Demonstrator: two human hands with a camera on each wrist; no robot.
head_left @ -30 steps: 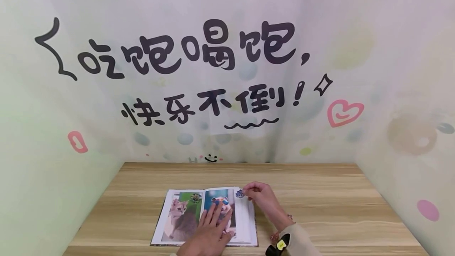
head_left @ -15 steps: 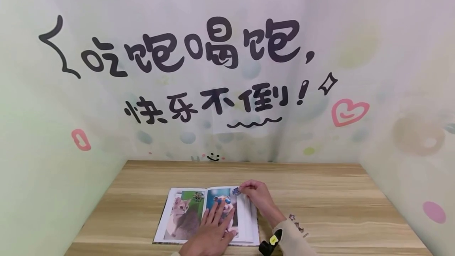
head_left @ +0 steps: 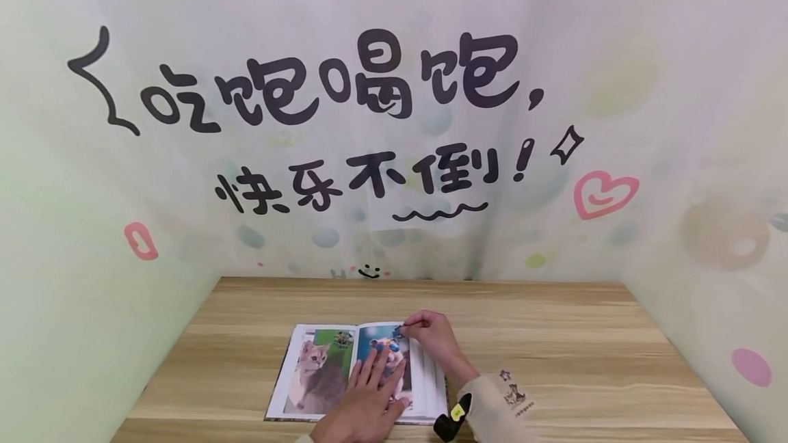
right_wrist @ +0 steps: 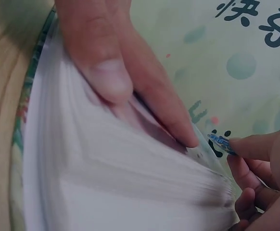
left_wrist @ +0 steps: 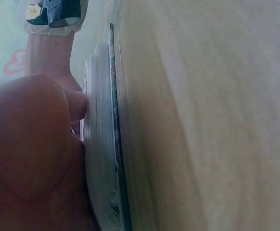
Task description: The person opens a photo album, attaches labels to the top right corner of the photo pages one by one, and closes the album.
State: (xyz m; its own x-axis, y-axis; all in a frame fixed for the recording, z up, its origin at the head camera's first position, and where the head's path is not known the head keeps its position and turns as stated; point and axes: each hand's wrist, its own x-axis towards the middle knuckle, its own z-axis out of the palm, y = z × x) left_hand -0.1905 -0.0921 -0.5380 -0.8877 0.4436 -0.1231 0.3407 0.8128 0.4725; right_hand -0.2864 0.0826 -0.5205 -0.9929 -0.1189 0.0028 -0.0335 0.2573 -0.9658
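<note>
An open photo album (head_left: 425,378) lies on the wooden table. Its left page bears a cat photo (head_left: 310,378) with a dark sticker (head_left: 343,340) at the top right corner. My left hand (head_left: 366,398) rests flat, fingers spread, on the right page's photo (head_left: 369,337) of an animal in blue glasses, covering much of it. My right hand (head_left: 434,340) pinches a small blue sticker (right_wrist: 221,143) between thumb and forefinger over that photo's upper right corner. In the right wrist view the sticker appears tilted, near the page; contact cannot be told.
More small stickers (head_left: 515,395) lie on the table (head_left: 585,354) right of my right sleeve (head_left: 495,409). A black strap (head_left: 452,419) with a yellow label is on that wrist. A printed cloth wall (head_left: 394,245) stands behind the table.
My right hand has moved left with the sticker, from the page's white margin to the photo's upper corner. More stickers show beside the sleeve. My left hand stays on the page.
</note>
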